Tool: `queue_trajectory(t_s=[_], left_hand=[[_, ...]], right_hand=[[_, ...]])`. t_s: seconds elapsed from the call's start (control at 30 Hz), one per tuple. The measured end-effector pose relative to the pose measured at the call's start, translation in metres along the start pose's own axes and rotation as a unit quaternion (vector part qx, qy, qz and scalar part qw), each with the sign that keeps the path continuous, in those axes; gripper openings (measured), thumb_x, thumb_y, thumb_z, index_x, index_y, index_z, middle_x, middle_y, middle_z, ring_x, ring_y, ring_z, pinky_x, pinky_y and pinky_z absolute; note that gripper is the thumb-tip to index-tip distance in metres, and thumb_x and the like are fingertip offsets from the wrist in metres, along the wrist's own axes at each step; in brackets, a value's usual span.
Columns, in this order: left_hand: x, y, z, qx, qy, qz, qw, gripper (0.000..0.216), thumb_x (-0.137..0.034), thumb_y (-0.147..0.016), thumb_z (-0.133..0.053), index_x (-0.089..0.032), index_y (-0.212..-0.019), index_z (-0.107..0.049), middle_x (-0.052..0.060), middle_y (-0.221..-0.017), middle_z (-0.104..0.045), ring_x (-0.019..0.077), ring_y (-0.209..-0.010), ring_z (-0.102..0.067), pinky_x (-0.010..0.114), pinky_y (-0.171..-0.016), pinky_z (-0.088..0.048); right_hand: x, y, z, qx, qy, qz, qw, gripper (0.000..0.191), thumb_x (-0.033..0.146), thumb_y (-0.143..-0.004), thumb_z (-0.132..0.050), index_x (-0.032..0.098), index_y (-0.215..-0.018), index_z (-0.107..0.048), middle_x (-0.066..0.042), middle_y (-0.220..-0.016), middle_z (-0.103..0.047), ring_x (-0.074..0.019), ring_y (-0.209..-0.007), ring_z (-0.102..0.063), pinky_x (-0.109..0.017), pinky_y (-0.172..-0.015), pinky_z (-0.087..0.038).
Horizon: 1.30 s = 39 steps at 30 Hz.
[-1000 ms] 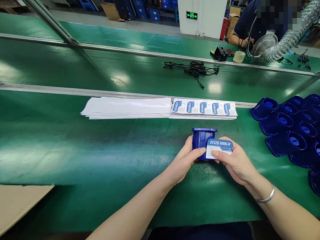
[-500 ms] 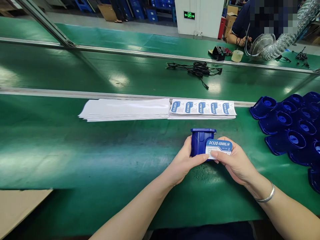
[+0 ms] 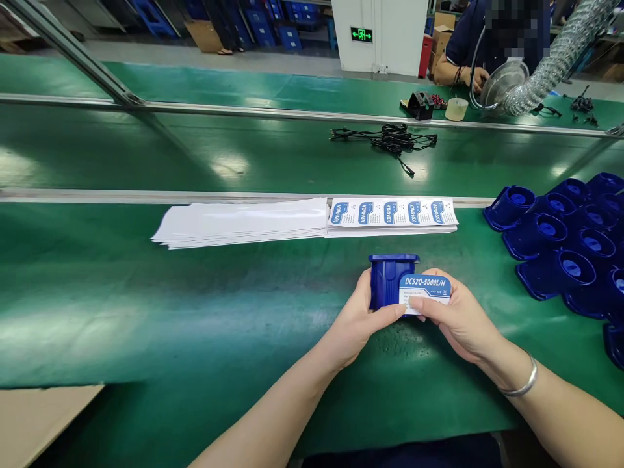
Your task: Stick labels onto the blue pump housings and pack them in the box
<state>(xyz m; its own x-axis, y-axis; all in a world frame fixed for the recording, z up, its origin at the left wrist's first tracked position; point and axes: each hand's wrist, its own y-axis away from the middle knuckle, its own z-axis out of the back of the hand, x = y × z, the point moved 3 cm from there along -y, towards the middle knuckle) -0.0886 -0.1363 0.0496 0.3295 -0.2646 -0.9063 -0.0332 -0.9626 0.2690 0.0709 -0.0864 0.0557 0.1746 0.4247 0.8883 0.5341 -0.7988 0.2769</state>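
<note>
My left hand [image 3: 358,318] grips a blue plastic housing [image 3: 386,279] over the green workbench [image 3: 219,312], between its far and near edges. My right hand [image 3: 461,318] pinches the DC52Q-5000L/H label [image 3: 425,285] across the housing's right side. Printed label sheets [image 3: 390,213] lie along the bench's far edge, left of other blue housings [image 3: 536,237].

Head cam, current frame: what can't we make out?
All in the head view:
- Label: fine print too small; some sits under the thumb of the right hand.
- Blue part: lower right side hidden by the label.
- Left hand: fingertips hidden behind the blue part.
- Other blue parts: some cut off by the right edge.
</note>
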Motion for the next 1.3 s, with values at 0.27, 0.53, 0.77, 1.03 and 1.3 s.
queue_trajectory(t_s=[0.27, 0.53, 0.77, 1.03, 1.3], left_hand=[[0.0004, 0.0024, -0.0008, -0.006, 0.003, -0.001, 1.000, 0.066, -0.032, -0.078, -0.079, -0.021, -0.134, -0.046, 0.008, -0.131, -0.061, 0.0280, -0.121, -0.056, 0.042, -0.103, -0.045], [0.0007, 0.0016, -0.0009, -0.011, -0.004, 0.005, 1.000, 0.064, -0.032, -0.078, -0.080, -0.022, -0.132, -0.048, 0.009, -0.131, -0.061, 0.0291, -0.121, -0.057, 0.042, -0.100, -0.047], [-0.0018, 0.0014, -0.0017, -0.012, -0.007, 0.009, 1.000, 0.064, -0.033, -0.078, -0.080, -0.022, -0.132, -0.047, 0.009, -0.132, -0.060, 0.0299, -0.123, -0.056, 0.042, -0.101, -0.048], [-0.0031, 0.0031, -0.0033, -0.014, -0.006, 0.009, 1.000, 0.063, -0.032, -0.078, -0.080, -0.022, -0.131, -0.048, 0.009, -0.132, -0.060, 0.0299, -0.124, -0.056, 0.042, -0.101, -0.047], [-0.0046, 0.0026, -0.0054, -0.020, 0.013, 0.007, 1.000, 0.061, -0.035, -0.079, -0.080, -0.021, -0.131, -0.051, 0.008, -0.129, -0.063, 0.0293, -0.123, -0.056, 0.040, -0.101, -0.046]], right_hand=[[0.0005, 0.0009, -0.0010, 0.003, -0.006, -0.004, 1.000, 0.032, 0.031, -0.075, -0.086, 0.020, -0.091, -0.061, 0.005, -0.072, -0.058, -0.0087, -0.067, -0.048, -0.023, -0.067, -0.038], [0.0004, 0.0005, -0.0014, 0.001, -0.011, -0.004, 1.000, 0.030, 0.030, -0.075, -0.086, 0.020, -0.091, -0.062, 0.005, -0.073, -0.060, -0.0087, -0.066, -0.049, -0.023, -0.066, -0.039], [0.0000, 0.0009, -0.0010, 0.000, -0.007, -0.006, 1.000, 0.029, 0.029, -0.075, -0.085, 0.021, -0.091, -0.062, 0.005, -0.073, -0.059, -0.0091, -0.066, -0.049, -0.024, -0.066, -0.039], [-0.0004, 0.0007, -0.0011, 0.001, -0.005, -0.006, 1.000, 0.029, 0.029, -0.075, -0.085, 0.021, -0.092, -0.062, 0.005, -0.073, -0.059, -0.0089, -0.066, -0.049, -0.023, -0.065, -0.040], [-0.0011, -0.0001, -0.0014, 0.000, -0.004, -0.003, 1.000, 0.030, 0.028, -0.075, -0.084, 0.021, -0.093, -0.062, 0.004, -0.076, -0.061, -0.0102, -0.067, -0.050, -0.024, -0.064, -0.041]])
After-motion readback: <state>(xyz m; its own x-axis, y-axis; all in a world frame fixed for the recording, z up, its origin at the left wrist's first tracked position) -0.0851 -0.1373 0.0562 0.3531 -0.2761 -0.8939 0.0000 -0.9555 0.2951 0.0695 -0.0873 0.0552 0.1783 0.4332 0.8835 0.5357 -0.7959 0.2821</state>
